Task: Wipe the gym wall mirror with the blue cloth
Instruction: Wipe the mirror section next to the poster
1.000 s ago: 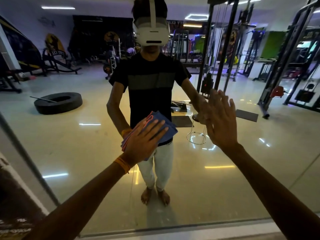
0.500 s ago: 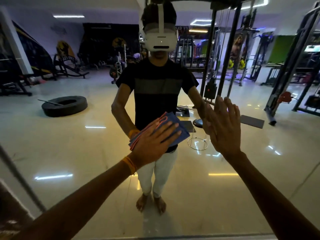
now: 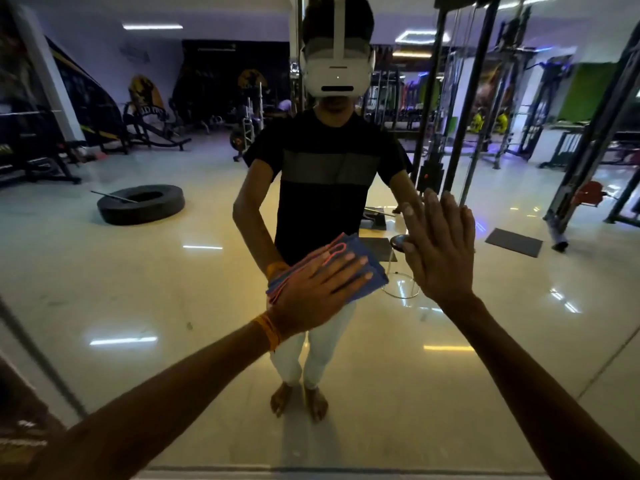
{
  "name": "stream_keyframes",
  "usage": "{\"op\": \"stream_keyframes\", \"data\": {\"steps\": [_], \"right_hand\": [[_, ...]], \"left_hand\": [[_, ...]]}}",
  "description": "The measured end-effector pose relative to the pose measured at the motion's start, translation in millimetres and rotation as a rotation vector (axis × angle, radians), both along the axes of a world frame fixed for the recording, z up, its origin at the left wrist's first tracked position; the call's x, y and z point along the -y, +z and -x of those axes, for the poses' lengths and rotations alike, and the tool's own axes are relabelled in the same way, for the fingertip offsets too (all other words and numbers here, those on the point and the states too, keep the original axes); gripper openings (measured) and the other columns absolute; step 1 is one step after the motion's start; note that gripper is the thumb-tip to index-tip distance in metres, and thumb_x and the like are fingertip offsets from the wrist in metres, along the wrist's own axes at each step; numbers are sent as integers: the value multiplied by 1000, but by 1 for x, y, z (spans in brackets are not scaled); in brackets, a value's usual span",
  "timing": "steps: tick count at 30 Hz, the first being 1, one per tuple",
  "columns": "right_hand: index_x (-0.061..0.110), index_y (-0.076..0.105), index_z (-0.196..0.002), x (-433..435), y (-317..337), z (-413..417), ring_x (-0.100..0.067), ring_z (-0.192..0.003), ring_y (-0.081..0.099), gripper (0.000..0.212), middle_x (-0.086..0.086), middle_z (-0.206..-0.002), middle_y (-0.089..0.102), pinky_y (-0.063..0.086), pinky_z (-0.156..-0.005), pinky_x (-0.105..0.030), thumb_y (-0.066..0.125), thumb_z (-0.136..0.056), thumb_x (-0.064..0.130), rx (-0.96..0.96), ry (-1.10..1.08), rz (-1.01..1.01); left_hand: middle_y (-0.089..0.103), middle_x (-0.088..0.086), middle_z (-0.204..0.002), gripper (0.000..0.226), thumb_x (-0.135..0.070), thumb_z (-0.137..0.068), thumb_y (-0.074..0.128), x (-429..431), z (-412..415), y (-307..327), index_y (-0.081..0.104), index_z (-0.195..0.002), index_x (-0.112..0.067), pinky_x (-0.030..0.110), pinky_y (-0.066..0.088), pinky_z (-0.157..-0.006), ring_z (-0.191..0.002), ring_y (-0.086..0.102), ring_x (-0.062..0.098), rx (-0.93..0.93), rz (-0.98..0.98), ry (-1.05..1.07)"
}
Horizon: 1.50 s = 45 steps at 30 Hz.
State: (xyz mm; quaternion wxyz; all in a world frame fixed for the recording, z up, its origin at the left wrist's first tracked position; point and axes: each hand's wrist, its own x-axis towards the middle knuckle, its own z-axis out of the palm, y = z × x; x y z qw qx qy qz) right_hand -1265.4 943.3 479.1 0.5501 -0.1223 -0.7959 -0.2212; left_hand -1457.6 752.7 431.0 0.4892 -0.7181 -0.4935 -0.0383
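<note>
The left hand point(image 3: 311, 289) lies flat, fingers spread, pressing the folded blue cloth point(image 3: 360, 268) against the wall mirror point(image 3: 138, 289). The cloth sits just left of the right hand point(image 3: 438, 247), which rests open-palmed on the glass, fingers extended and close together, holding nothing. An orange wristband point(image 3: 266, 329) circles the left wrist

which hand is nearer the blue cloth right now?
Left. The left hand lies flat on the blue cloth, pressing it to the mirror. The right hand is bare, flat against the glass just to the cloth's right, not touching it.
</note>
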Motion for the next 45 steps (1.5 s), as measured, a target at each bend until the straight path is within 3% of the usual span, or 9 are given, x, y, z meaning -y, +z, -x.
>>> {"op": "stream_keyframes", "data": {"steps": [5,9,12,16,23,29,38,42,45], "right_hand": [[17,36,-156,-11,2,-8,-41,-152,25,56,-21,-162,30,21,-123,-56,50,-104,30,56,35,-37],[14,45,-151,-2,-3,3,-44,-149,29,52,-23,-158,38,18,-123,-58,53,-102,28,-40,16,14],[13,43,-152,13,-2,14,-40,-153,26,55,-22,-160,35,15,-124,-59,54,-100,25,-52,67,-29],[12,41,-152,26,18,22,-41,-152,27,51,-24,-158,37,15,-125,-56,47,-102,22,-54,118,-31],[9,41,-152,59,47,62,-46,-149,32,47,-25,-160,36,24,-119,-65,35,-110,28,-23,202,-12],[14,42,-156,97,97,113,-37,-154,24,50,-17,-165,29,25,-118,-65,32,-110,32,19,135,-71],[14,41,-156,135,122,156,-37,-156,19,52,-17,-166,26,10,-126,-56,44,-107,28,-127,48,-34],[10,43,-154,160,112,178,-37,-154,25,52,-19,-165,29,20,-123,-60,45,-105,25,-32,106,-107],[10,44,-154,175,122,190,-37,-154,24,51,-19,-165,30,21,-123,-60,45,-105,25,-42,114,-94]], "left_hand": [[16,12,-168,51,-26,-108,37,9,18,90,37,-157,-10,52,12,-127,-153,25,38,125,-232,67],[28,19,-163,55,-34,-110,34,20,24,145,28,-159,-10,45,-5,-129,-158,4,33,334,-477,129],[34,20,-160,57,-24,-100,53,19,7,87,43,-153,-7,48,-12,-127,-158,-9,29,225,-279,128],[19,15,-167,80,-32,-99,62,32,39,52,18,-162,-11,49,2,-129,-159,-7,30,-10,-160,115],[22,29,-165,57,-33,-113,36,95,115,201,27,-159,-1,57,3,-128,-155,10,47,705,-859,213],[23,17,-166,60,-44,-112,22,105,116,117,11,-164,-17,45,0,-129,-159,0,26,355,-400,183],[17,24,-168,60,-39,-111,35,166,197,223,22,-161,-7,59,6,-128,-157,6,42,756,-824,172],[0,8,-173,62,-41,-110,29,156,171,150,6,-165,-22,51,3,-129,-159,-4,27,388,-414,149],[0,4,-173,64,-40,-110,30,169,202,164,1,-165,-24,50,6,-129,-160,2,26,368,-421,142]]}}
